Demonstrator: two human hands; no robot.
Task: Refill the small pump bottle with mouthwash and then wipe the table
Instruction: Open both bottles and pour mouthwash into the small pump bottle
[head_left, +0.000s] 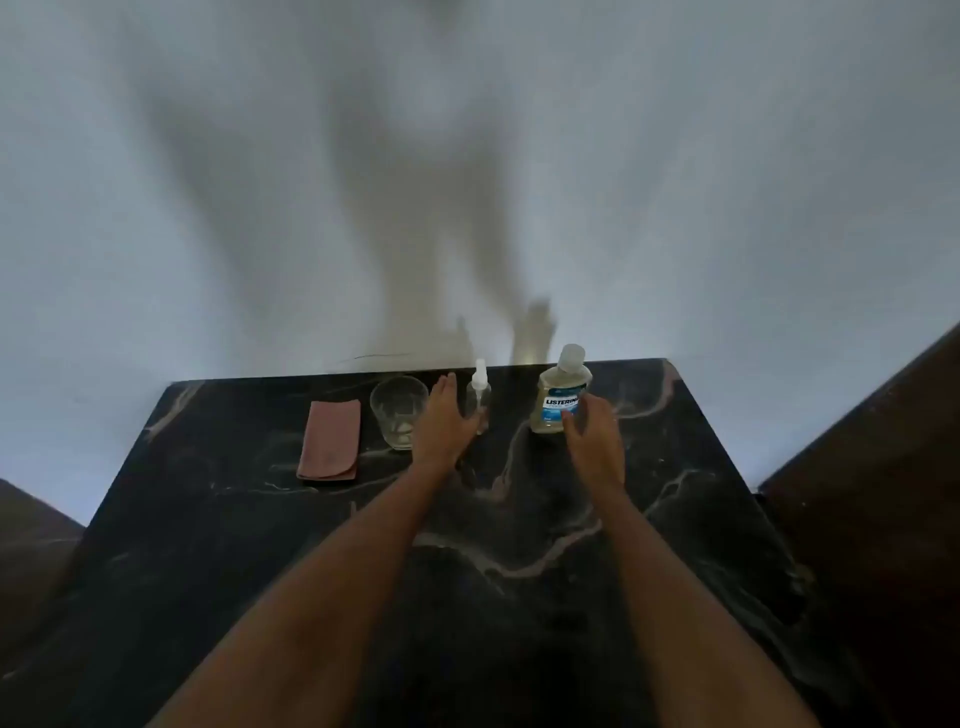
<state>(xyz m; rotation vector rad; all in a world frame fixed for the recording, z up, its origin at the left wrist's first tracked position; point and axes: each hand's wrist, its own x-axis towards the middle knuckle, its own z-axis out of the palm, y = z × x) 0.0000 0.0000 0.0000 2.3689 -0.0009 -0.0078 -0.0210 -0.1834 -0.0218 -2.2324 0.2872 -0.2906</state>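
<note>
A small clear pump bottle (479, 392) with a white spray top stands upright near the far edge of the black marble table (519, 545). My left hand (443, 421) reaches beside it on its left, fingers apart, the thumb close to or touching its base. A Listerine mouthwash bottle (561, 392) with a white cap stands to the right, holding pale liquid. My right hand (592, 436) is just in front of it, fingers spread near its label; contact is unclear. A folded pink cloth (330, 440) lies at the left.
A clear drinking glass (397, 410) stands between the cloth and my left hand. A white wall (467, 182) rises right behind the table's far edge. Dark wooden furniture (872, 493) flanks the table on the right, and another dark piece (31, 525) on the left.
</note>
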